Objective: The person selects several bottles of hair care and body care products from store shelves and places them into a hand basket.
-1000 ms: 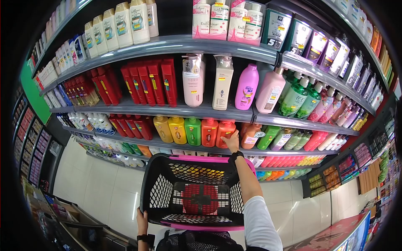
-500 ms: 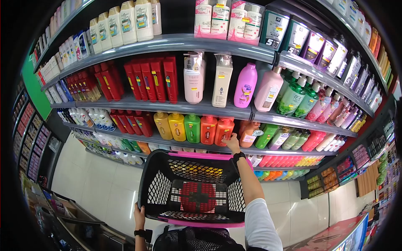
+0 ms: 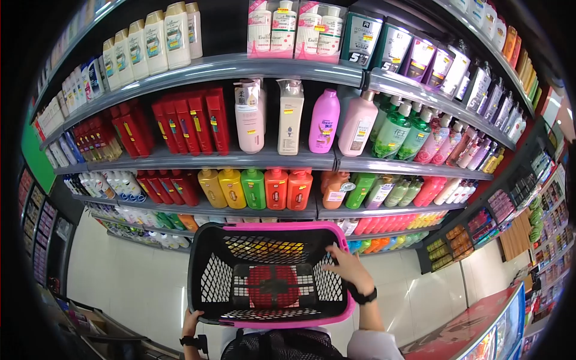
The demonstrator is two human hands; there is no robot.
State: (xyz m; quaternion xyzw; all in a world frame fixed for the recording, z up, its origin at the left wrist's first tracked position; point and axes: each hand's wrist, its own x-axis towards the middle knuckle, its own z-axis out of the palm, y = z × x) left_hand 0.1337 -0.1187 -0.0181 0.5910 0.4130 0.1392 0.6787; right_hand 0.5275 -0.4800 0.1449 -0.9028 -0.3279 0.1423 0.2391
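Observation:
A black mesh shopping basket (image 3: 270, 227) with a pink rim is in front of my body, with no goods visible in it. At its near left corner, my left hand (image 3: 191, 322) is closed on the edge, the thumb over the rim. Over the basket's right side is my right hand (image 3: 350, 270), holding nothing, its fingers apart and reaching inward above the mesh. On the shelf beyond stand an orange pump-less bottle (image 3: 299, 191), a red-orange bottle (image 3: 276, 189), a green bottle (image 3: 253, 189) and yellow ones (image 3: 230, 189).
Curved shelves (image 3: 288, 161) packed with bottles span the front. Pink and purple bottles, including a purple one (image 3: 324, 123), stand higher up. More racks (image 3: 453, 243) are at the right. Pale floor tiles (image 3: 132, 264) show around the basket, and a red-topped case (image 3: 456, 336) is at lower right.
My right hand has drawn back from the orange bottle on the shelf to above the basket's right side, with nothing in it. The view has shifted right; my left hand stays on the basket.

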